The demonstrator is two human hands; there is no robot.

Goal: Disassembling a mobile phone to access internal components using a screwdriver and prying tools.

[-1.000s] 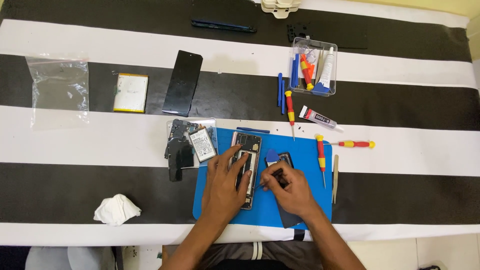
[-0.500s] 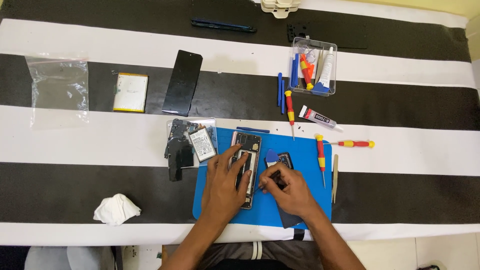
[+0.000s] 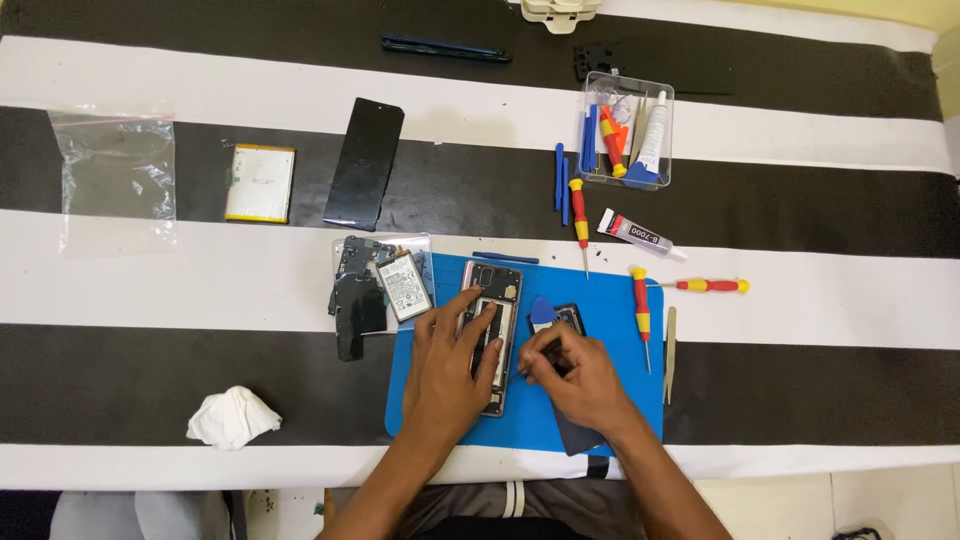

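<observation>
An opened phone body (image 3: 497,283) lies on a blue work mat (image 3: 610,300) at the table's near edge. My left hand (image 3: 450,365) rests flat on the phone's lower half, fingers spread, pinning it down. My right hand (image 3: 580,375) is beside it, fingers pinched on a thin dark tool (image 3: 535,362) whose tip points at the phone's right edge. A small dark phone part (image 3: 568,317) and a blue triangular pick (image 3: 541,308) lie just above my right hand.
Left of the mat are loose phone parts (image 3: 360,290) and a small battery (image 3: 405,286). Red-yellow screwdrivers (image 3: 640,305), a glue tube (image 3: 640,234), tweezers (image 3: 669,340), a clear tool box (image 3: 625,130), a black screen panel (image 3: 365,162), a white battery (image 3: 260,182), a plastic bag (image 3: 115,180), a tissue (image 3: 232,416).
My right hand has shifted slightly, its fingers edging the tool toward the phone. The left hand stays pressed on the phone.
</observation>
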